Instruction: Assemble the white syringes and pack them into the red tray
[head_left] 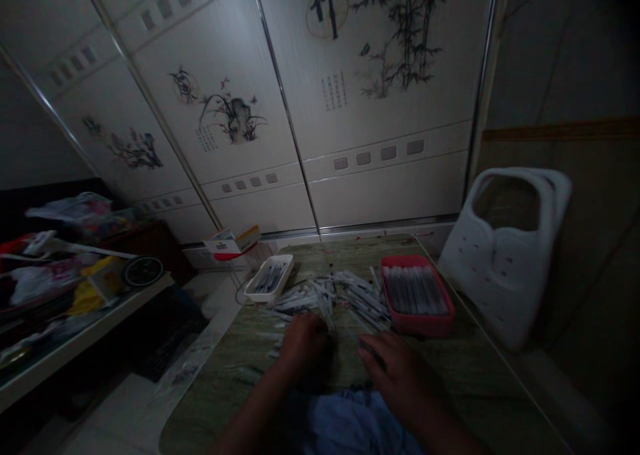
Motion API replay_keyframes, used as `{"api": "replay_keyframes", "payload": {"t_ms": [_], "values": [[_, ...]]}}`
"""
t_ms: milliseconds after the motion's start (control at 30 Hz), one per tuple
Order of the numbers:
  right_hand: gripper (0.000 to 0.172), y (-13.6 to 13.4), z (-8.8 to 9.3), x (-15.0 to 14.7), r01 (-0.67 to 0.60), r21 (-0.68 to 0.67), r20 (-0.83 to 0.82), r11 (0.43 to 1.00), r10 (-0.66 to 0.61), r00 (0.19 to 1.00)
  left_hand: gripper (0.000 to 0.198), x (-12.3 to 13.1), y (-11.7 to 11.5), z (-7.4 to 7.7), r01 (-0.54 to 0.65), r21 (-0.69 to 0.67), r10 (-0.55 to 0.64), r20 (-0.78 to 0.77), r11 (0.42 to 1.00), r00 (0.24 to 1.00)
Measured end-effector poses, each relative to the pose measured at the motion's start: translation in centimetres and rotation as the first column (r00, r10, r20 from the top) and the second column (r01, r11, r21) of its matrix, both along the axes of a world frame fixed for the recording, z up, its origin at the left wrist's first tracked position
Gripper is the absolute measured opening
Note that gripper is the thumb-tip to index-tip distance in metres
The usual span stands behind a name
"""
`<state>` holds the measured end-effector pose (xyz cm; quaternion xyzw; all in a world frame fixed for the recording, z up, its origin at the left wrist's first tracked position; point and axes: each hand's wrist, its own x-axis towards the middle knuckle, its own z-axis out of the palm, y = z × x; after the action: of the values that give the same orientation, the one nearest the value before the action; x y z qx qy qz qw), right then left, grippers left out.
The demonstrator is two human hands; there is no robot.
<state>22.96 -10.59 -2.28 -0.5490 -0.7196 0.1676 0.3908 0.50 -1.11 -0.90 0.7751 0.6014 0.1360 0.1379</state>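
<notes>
My left hand point(304, 340) is over the near side of a loose heap of slim white and clear pens point(320, 293), its fingers curled in. What it holds is lost in shadow. To the right, my right hand point(400, 371) has thumb and fingers drawn together just below the heap; anything between them is too dark and blurred to name. Beyond it stands a red tray point(445, 321) packed with a row of pens point(417, 289). A white tray point(287, 278) holding more pens with dark parts point(269, 278) sits at the far left of the table.
The low green table point(480, 388) fills the foreground, with blue cloth point(355, 418) at its near edge. A white plastic chair back point(500, 261) leans at right. Behind are sliding cabinet doors point(380, 195). An open carton point(233, 241) and a cluttered bench point(100, 315) stand left.
</notes>
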Motion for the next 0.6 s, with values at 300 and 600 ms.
{"api": "replay_keyframes", "payload": {"t_ms": [300, 600], "values": [[0.032, -0.1, 0.2, 0.2, 0.021, -0.007, -0.007, 1.0, -0.022, 1.0, 0.022, -0.1, 1.3, -0.3, -0.043, 0.021, 0.045, -0.052, 0.999, 0.998], [0.03, -0.1, 0.1, 0.2, 0.014, -0.007, -0.017, 1.0, -0.014, 1.0, 0.013, -0.4, 1.5, -0.4, -0.06, 0.003, 0.06, -0.014, 0.998, 0.998]]}}
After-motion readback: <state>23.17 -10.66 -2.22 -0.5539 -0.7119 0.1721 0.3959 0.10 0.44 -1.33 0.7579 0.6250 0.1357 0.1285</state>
